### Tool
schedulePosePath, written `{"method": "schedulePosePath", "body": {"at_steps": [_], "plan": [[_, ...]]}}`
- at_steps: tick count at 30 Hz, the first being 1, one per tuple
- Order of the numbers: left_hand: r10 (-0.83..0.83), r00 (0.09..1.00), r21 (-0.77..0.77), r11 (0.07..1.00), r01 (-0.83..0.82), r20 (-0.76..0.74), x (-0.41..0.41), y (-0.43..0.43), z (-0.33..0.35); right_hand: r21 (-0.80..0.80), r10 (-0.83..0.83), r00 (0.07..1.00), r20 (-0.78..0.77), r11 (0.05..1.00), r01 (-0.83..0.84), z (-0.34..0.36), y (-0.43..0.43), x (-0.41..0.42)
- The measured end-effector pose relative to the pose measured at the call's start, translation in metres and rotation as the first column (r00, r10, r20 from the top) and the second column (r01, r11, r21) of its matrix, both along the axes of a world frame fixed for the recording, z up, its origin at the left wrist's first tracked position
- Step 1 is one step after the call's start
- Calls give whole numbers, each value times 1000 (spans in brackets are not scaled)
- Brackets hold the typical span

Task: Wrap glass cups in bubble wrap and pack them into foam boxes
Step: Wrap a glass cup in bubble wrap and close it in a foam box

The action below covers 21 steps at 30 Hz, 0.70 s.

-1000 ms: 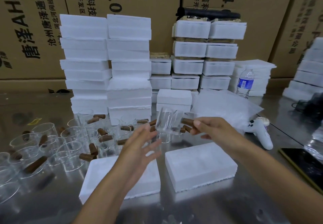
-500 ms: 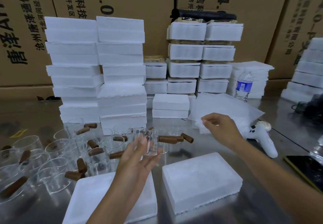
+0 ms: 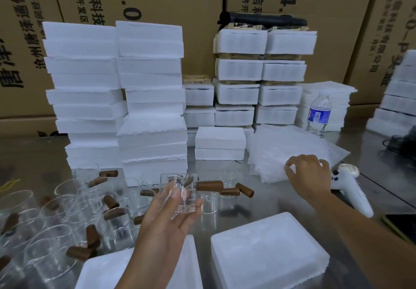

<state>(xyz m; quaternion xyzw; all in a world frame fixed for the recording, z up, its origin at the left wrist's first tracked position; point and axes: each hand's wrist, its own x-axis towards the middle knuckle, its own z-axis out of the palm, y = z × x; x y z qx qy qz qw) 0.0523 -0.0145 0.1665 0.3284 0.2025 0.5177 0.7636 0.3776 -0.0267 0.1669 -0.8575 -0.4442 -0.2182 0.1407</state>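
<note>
This cup's round has barely begun. My left hand [image 3: 171, 217] holds the glass cup [image 3: 180, 190] above the tabletop [image 3: 33, 153], just below the middle of the frame. Its grip is curled round the glass body, with the thumb across the near side. The cup is bare, with no wrap on it yet. My right hand [image 3: 308, 173] is at middle right, on the near corner of the bubble wrap [image 3: 292, 149] pile. Its grip is bent down, and thumb and forefinger seem to pinch the top sheet. No sheet is clear of the pile.

Left to do for this cup, as I judge it: pull a sheet free, roll the cup in it, and seat it in a foam box. One foam box [image 3: 270, 250] lies at bottom centre-right and a second foam box [image 3: 101, 273] at the bottom edge under my left forearm. Both show plain white faces, so I can't tell whether they are open. A crowd of unwrapped cups [image 3: 45, 221] stands at lower left, so most of the job is ahead. The foam stacks [image 3: 263, 70] at centre back show tan strips between layers and may be packed, but I can't confirm that.

The cup is clear, short and straight-walled, and sits tilted in the palm. A stubby brown handle [image 3: 210, 186] sticks out to the right.
</note>
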Motion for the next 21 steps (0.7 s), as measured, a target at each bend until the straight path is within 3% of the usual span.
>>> {"method": "schedulePosePath", "body": {"at_steps": [5,8,11,14,16,18,21], "plan": [[1,1000,6,1000,-1,14,-1,0,10,366,177,972,-154,924,-110,14,0,-20],[23,999,-4,1000,-23,32,-1,-2,21,559,430,850,-305,803,-206,28,-4,-46],[33,997,0,999,-33,76,-5,-4,29,604,607,723,-329,724,-333,43,-17,-84],[33,996,25,999,-35,83,-11,-9,38,526,725,623,-294,667,-528,49,-40,-120],[42,994,50,998,-47,100,-17,-13,44,364,757,602,-253,651,-666,45,-57,-141],[55,991,55,996,-63,125,-24,-18,51,168,782,612,-117,623,-764,35,-70,-157],[94,987,61,993,-103,131,-32,-24,57,-122,836,540,99,549,-827,21,-81,-176]]}}
